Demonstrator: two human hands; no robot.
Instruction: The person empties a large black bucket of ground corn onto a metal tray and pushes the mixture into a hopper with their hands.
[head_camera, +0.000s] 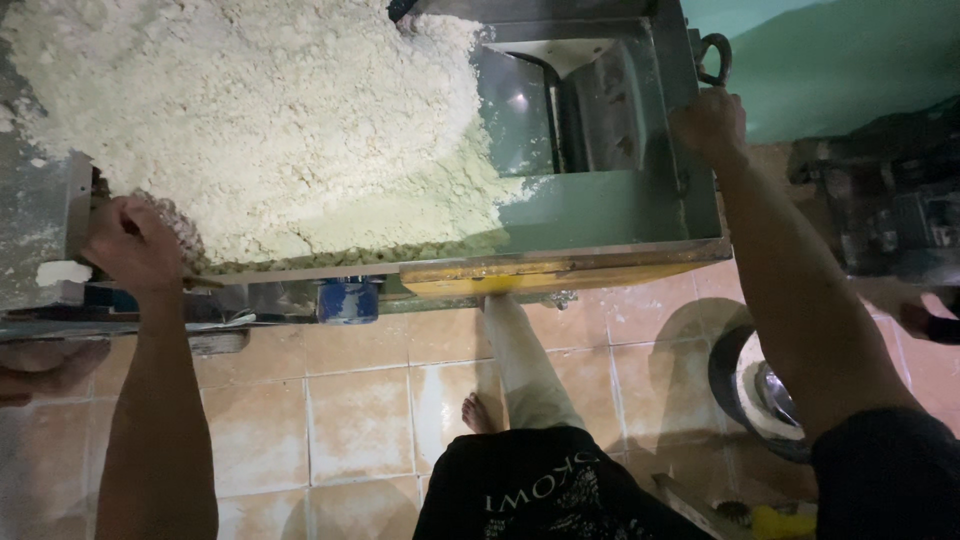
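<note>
A black garment with pale printed markings (545, 485) is filling the bottom of the view, nearest the camera, and a leg in light trousers with a bare foot (478, 412) is standing on the glossy orange-tan floor tiles (340, 420).

Above it a long green-painted metal trough (600, 215) is running across the frame, its front edge trimmed with a worn yellow strip (545, 272). A big heap of pale cream, crumbly, flour-like dough meal (260, 120) is lying in the trough, piled high at the left and thinning toward a bare steel chute and roller housing (590, 110) at the right. A small blue cylindrical cap-like part (348, 300) is sitting under the trough rim.

The left hand (130, 245) is curling shut over the left front edge of the trough, right at the foot of the meal heap, fingers wrapped around the rim. The right hand (708, 125) is closing in a fist on the trough's right wall, just beneath a dark metal ring handle (714, 58).

At the right, a dark round pan with a shiny steel bowl (765, 395) is resting on the floor, and a dark machine (890, 200) is standing against a green wall (840, 60).
</note>
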